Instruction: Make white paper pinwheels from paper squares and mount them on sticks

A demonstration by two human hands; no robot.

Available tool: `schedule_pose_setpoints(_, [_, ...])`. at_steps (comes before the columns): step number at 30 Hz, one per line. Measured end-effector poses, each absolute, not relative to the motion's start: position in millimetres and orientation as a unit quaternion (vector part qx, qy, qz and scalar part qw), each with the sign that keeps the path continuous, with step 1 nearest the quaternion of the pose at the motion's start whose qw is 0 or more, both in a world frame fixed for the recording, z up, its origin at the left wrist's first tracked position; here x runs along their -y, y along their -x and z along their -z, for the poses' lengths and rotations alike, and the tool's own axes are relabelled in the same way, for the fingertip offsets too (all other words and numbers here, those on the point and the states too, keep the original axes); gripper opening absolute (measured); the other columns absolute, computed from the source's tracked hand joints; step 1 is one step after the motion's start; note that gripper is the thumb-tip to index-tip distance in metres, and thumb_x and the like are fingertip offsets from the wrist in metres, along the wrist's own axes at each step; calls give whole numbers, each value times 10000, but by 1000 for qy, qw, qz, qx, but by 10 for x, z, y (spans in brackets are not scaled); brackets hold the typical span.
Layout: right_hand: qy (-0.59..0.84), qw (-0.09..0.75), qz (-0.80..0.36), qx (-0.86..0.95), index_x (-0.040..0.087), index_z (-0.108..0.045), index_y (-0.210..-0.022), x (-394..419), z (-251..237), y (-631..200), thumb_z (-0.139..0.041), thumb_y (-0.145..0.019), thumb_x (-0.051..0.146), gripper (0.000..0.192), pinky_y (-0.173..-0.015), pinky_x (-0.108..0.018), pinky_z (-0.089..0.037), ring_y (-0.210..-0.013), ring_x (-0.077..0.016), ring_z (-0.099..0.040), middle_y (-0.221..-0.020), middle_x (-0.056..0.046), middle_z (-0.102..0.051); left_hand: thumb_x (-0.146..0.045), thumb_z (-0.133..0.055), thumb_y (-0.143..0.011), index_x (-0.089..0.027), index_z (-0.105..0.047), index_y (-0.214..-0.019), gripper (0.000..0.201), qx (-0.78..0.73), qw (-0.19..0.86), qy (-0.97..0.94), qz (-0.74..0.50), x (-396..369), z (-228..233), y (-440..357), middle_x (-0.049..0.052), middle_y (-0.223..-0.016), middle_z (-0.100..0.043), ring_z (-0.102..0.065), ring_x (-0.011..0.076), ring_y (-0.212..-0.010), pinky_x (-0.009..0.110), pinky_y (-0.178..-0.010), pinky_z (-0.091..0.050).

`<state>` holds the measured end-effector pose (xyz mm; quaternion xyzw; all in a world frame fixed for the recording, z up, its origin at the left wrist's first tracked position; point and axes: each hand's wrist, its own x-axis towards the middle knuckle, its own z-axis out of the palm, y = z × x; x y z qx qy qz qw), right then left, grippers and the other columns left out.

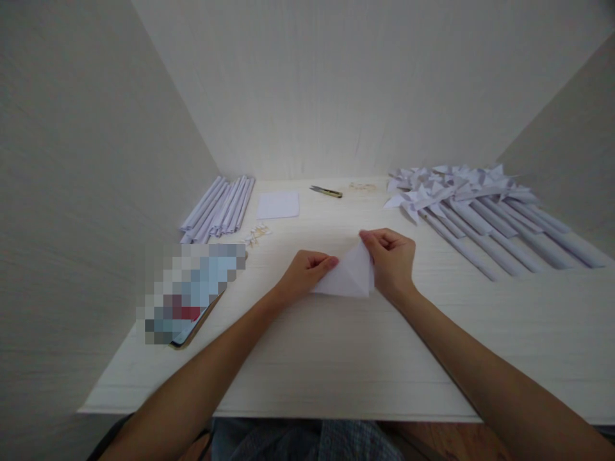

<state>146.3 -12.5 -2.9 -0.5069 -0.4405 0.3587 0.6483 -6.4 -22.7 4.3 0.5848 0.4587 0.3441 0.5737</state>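
A folded white paper triangle (348, 276) lies at the middle of the pale wooden table (336, 358), near its front edge. The left hand (305, 272) pinches the triangle's left corner between thumb and curled fingers. The right hand (391, 259) grasps the triangle's upper point and right side, fingers bent over the paper. Behind the triangle, towards the wall, lie a flat white paper square (278, 205) and small dark snips with yellow handles (327, 191). Left of the triangle lie a bundle of rolled white paper tubes (218, 206) and a blurred phone (192, 291). Right of the triangle lies a row of white paper pinwheels on rolled stems (480, 205).
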Motion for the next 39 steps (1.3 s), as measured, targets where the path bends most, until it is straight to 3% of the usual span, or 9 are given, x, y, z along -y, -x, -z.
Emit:
schedule_pose_setpoints(5, [508, 581, -343, 535, 167, -611, -565, 229, 32, -1362, -619, -639, 302, 153, -400, -220, -284, -428, -79, -407, -484, 25, -546, -377, -443, -736, -168, -394, -491, 325, -437, 524, -640, -353, 296, -53, -39, -50, -464, -343, -290, 66, -432, 209, -407, -204])
schedule_pose_setpoints(13, [529, 587, -352, 502, 159, -589, -523, 195, 17, -1398, -623, -619, 284, 161, -377, -216, -247, -398, -68, -361, -430, 41, -490, -358, -386, -767, -178, -352, -509, 316, -455, 477, -677, -327, 321, -55, -86, -40, -499, -329, -291, 81, -473, 222, -437, -207])
schedule_pose_setpoints(18, [544, 629, -344, 434, 155, -570, -506, 115, 7, -1500, -639, -595, 299, 183, -364, -212, -212, -378, -56, -307, -397, 60, -422, -362, -395, -759, -178, -349, -500, 321, -447, 486, -678, -322, 324, -51, -78, -44, -487, -302, -274, 73, -456, 217, -419, -186])
schedule_pose_setpoints(25, [548, 651, -352, 389, 158, -573, -498, 70, -19, -1535, -659, -556, 294, 171, -361, -215, -220, -366, -60, -322, -386, 56, -442, -443, -428, -725, -182, -365, -504, 348, -432, 565, -622, -328, 318, -19, -78, -63, -434, -290, -256, 53, -383, 209, -383, -174])
schedule_pose_setpoints(34, [555, 725, -269, 306, 182, -487, -439, -98, -37, -1941, -654, -541, 312, 235, -434, -239, -317, -455, -86, -415, -503, 21, -516, -446, -508, -695, -184, -314, -436, 416, -393, 619, -552, -397, 306, -18, 19, -79, -346, -267, -213, 23, -305, 192, -341, -149])
schedule_pose_setpoints(39, [536, 699, -282, 379, 166, -539, -501, -15, -12, -1741, -660, -556, 321, 205, -366, -210, -216, -379, -55, -304, -403, 66, -401, -461, -454, -716, -168, -441, -532, 346, -438, 588, -500, -461, 230, -29, 46, -26, -460, -437, -406, 67, -391, 183, -367, -271])
